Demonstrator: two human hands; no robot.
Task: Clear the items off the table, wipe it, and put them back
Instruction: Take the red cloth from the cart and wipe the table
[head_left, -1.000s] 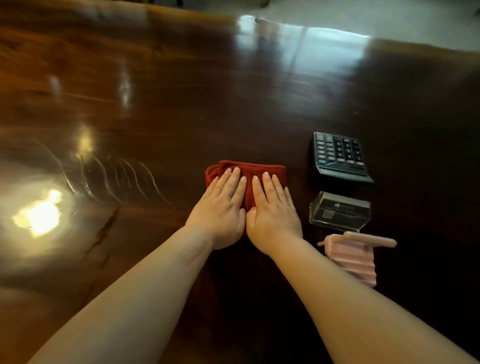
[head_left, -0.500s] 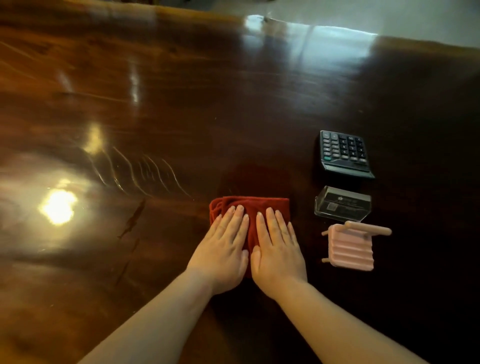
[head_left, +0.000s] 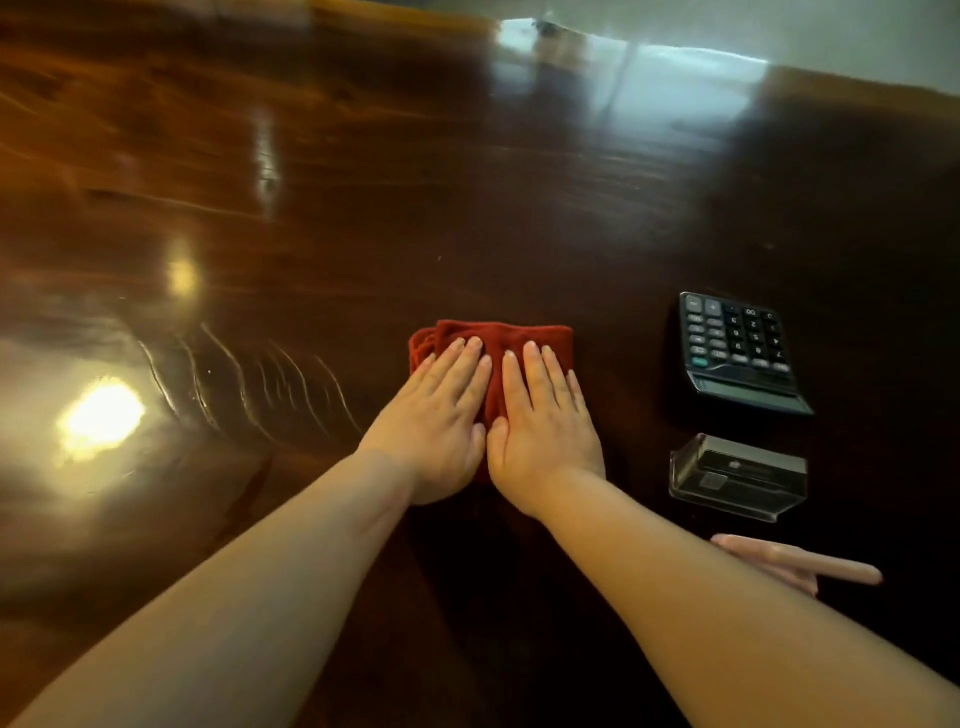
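A folded red cloth (head_left: 514, 338) lies on the dark glossy wooden table (head_left: 363, 182). My left hand (head_left: 441, 415) and my right hand (head_left: 540, 415) lie flat side by side on it, fingers extended, pressing it to the surface. Only the cloth's far edge and a strip between the hands show. To the right stand a black calculator (head_left: 737, 348), a clear plastic card holder (head_left: 737, 475) nearer to me, and a pink ribbed holder (head_left: 800, 564), partly hidden by my right forearm.
Curved wet streaks (head_left: 249, 374) mark the tabletop left of the cloth, beside a bright light reflection (head_left: 101, 415). The table's far edge (head_left: 675, 52) runs along the top, with pale floor beyond it.
Both hands drew the cloth toward me half a second ago, then pushed it away again, level with the calculator. The items on the right have not moved.
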